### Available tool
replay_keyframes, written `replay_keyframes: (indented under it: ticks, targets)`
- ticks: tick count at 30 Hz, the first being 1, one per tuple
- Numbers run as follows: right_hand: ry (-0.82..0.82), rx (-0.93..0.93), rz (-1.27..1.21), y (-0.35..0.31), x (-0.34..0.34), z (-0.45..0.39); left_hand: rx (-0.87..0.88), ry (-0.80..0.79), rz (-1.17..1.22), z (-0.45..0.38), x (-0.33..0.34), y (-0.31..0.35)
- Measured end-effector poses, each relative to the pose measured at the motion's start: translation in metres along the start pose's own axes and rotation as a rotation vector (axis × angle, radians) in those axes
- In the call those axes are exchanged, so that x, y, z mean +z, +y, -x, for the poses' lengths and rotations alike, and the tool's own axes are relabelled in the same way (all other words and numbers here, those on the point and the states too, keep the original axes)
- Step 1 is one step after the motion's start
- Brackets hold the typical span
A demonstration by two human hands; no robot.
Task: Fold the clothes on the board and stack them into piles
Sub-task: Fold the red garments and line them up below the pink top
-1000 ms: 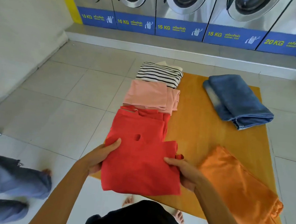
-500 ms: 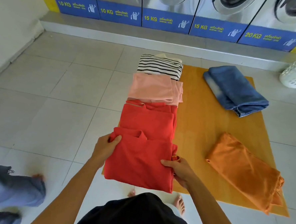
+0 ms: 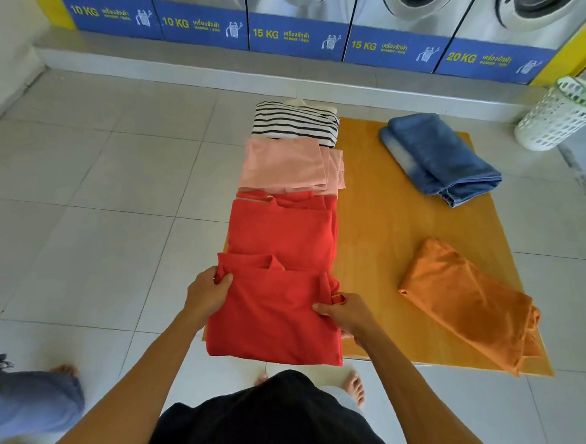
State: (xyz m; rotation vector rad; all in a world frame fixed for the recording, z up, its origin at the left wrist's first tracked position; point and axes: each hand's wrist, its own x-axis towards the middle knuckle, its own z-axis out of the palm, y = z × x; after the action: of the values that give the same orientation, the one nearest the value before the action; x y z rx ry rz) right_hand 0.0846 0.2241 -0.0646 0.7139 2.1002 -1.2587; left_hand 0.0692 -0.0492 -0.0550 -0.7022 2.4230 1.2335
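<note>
You are holding the folded red shirt between both hands, at the near left corner of the yellow board. Your left hand is pinching its left edge, up by the far corner, with the thumb on top. Your right hand is gripping its right edge, thumb lying on the cloth, and the fingers are tucked under where you cannot see them. The shirt's longer side is running away from you. Just past your fingertips, another red fold is lying flat, and the shirt is already covering its near edge. That looks like the pile to land on, so the move is probably a short push straight forward, with both hands sharing the work. Farther off in the same line are lying the pink fold and the striped fold. Off to the side of your right hand, the orange cloth is lying loosely folded, and far past it the blue jeans. It is hard to tell if the near end of the shirt is resting on the board or hanging off it.
</note>
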Motion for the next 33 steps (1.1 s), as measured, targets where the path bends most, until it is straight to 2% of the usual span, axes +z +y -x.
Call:
replay_keyframes:
  ticks: [5,12,16,19,25,33]
  targets:
    - [0.059,-0.036,0.038,0.002,0.006,0.005,0.094,0.135,-0.089,0.004,0.004,0.000]
    - [0.087,-0.050,0.019,0.001,0.005,0.012,0.112,0.192,-0.035,0.000,0.006,0.009]
    - [0.216,-0.083,-0.066,-0.011,-0.006,0.015,0.230,0.278,-0.102,-0.002,0.006,0.033]
    - [0.312,-0.103,-0.120,-0.020,-0.020,0.011,0.331,0.231,-0.126,-0.003,0.014,0.060]
    - [0.292,-0.190,-0.200,-0.038,-0.053,0.000,0.520,0.134,-0.094,-0.009,0.040,0.114]
    - [0.283,-0.175,-0.309,-0.059,-0.128,-0.033,0.508,-0.071,-0.012,-0.029,0.092,0.195]
